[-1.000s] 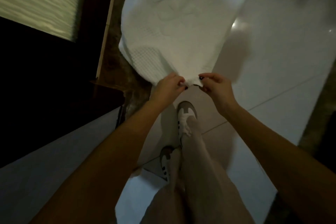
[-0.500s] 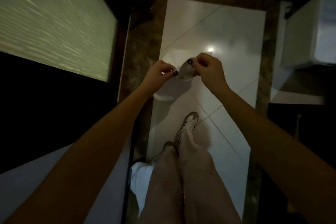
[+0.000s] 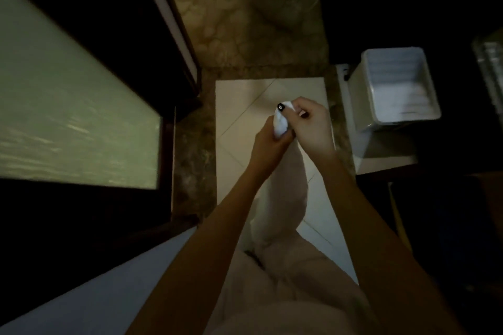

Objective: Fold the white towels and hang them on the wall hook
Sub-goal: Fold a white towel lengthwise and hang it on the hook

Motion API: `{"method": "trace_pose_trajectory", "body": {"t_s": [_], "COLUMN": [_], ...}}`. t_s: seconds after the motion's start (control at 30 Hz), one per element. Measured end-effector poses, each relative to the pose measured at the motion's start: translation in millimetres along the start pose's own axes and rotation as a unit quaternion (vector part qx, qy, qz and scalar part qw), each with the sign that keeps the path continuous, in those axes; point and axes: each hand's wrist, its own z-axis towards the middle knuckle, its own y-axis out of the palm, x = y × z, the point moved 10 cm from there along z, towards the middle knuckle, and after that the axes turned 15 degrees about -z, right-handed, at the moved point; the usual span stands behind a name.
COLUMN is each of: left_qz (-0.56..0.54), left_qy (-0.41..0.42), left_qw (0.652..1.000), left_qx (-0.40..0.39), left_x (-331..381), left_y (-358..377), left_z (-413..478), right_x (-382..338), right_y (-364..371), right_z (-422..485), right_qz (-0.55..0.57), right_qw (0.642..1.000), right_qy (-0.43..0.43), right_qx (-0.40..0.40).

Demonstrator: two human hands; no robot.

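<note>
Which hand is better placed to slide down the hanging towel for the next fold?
Probably the left. The left hand grips the white towel just below its top end, nearest the hanging part. The right hand pinches the top end itself and could hold it up.

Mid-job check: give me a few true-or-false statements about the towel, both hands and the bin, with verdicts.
1. The left hand and the right hand both grip the white towel. True.
2. The white towel lies flat on the floor. False: it hangs down from the grip, between the forearms.
3. The hands are spread wide apart. False: they are close together at the towel's top end.
4. A white bin stands to the right of the hands. True.
5. The towel hangs on a wall hook. False: no hook is in view, and the hands hold it.
</note>
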Motion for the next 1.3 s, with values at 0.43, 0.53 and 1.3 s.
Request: {"method": "trace_pose_trajectory", "body": {"t_s": [0.43,0.53,1.3], "left_qz": [0.132,0.17,0.294], "left_qy": [0.211,0.207,0.147], "left_qw": [0.966,0.96,0.774], "left_qx": [-0.065,-0.085,-0.541], "left_x": [88,87,52], "left_y": [95,93,240], "left_z": [18,39,27], "right_x": [35,38,78], "right_y": [-118,-137,-287], "right_z": [1,-5,-219], "right_qz": [0.02,0.048,0.044], "right_qw": [0.991,0.983,0.784], "right_qy": [0.092,0.104,0.265], "right_qx": [0.099,0.142,0.559]}}
